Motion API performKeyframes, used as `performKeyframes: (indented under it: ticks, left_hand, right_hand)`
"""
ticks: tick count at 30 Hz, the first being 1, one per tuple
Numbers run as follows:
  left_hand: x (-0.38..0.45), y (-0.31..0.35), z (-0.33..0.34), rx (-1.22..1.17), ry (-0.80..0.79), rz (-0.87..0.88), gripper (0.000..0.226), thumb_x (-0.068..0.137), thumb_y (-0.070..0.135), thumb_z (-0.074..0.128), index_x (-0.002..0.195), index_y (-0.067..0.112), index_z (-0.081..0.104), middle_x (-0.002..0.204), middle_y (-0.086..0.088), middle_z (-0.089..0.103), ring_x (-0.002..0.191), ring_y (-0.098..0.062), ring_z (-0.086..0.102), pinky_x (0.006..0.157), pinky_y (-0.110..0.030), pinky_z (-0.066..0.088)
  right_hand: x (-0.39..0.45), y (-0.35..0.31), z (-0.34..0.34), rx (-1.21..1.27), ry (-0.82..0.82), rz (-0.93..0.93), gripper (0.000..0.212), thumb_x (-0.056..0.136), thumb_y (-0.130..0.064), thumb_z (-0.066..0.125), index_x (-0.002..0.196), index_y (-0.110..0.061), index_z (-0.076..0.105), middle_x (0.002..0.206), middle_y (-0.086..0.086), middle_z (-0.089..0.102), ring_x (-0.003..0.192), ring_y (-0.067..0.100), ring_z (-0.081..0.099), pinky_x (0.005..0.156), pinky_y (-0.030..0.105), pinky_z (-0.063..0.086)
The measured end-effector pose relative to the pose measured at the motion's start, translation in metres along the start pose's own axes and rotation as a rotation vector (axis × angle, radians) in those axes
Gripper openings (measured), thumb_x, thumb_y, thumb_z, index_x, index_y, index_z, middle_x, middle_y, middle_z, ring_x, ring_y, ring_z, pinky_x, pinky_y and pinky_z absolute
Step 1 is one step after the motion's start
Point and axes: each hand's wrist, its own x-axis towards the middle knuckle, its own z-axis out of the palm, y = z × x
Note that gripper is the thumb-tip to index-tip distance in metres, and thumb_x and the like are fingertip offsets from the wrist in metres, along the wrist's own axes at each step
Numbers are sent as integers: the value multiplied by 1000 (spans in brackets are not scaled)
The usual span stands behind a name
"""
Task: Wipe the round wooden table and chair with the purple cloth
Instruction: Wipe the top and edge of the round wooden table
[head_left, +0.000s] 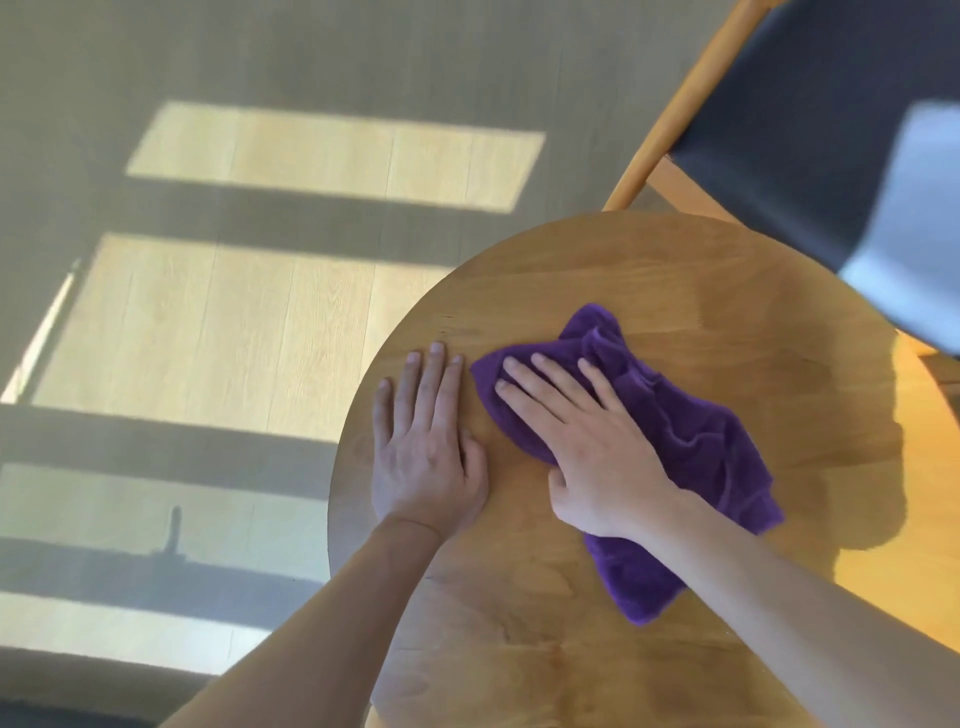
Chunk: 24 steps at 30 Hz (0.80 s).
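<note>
A: How far is it?
B: The purple cloth (691, 447) is pressed flat on the round wooden table (649, 270) by the right hand (587, 441); the left hand (426, 441) is laid flat just beside it.
A: And the chair (779, 130)?
B: Beyond the table, seemingly not yet wiped.

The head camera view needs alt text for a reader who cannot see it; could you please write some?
A person's right hand presses a purple cloth flat onto a round wooden table, while the left hand rests flat on the bare wood beside it. A chair with a dark seat stands beyond the table, above a sunlit wooden floor.
</note>
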Motion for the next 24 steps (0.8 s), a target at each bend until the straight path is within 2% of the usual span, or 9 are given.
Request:
performKeyframes:
  ticks: [7,10,14,18,21,24]
  left_hand:
    - [0,0,-1,9,-5,6,73,87,27,37,159,18,30,169,0,21,158,-20,12,126,-51,13]
    - [0,-2,0,10,-1,13,73,87,28,37,159,17,30,169,-1,22,158,-21,13,126,-52,13]
    - [1,-3,2,12,24,22,74,85,26,39,158,17,31,169,-1,23,157,-22,16,126,-52,13]
    - [1,-2,2,19,30,22,75,85,26,39,158,17,30,168,-2,24,157,-23,17,126,-51,12]
    - [2,-1,1,24,21,20,75,85,28,39,158,17,31,168,-2,24,157,-23,17,126,-51,12]
    - [2,-1,0,26,5,15,75,84,28,38,158,17,30,169,-1,23,157,-22,16,126,-50,12]
  right_hand:
    - [103,-1,-30,111,135,206,90,77,-15,58,160,-23,27,171,-8,15,158,17,8,128,47,-3]
    - [87,-13,-21,103,140,191,88,77,-15,54,161,-20,27,171,-5,16,158,19,8,128,48,-2]
    - [34,-20,-5,105,95,108,85,75,-18,30,161,-21,28,171,-7,15,158,16,8,128,47,2]
    - [16,-18,-2,88,70,85,87,73,-13,41,159,-22,30,170,-8,18,158,15,12,128,47,7]
    - [59,-7,-18,126,140,128,87,71,-9,53,156,-22,39,167,-8,27,156,17,20,128,46,7]
    - [113,3,-35,195,222,249,83,72,-7,60,152,-23,44,164,-7,34,153,18,24,127,44,6]
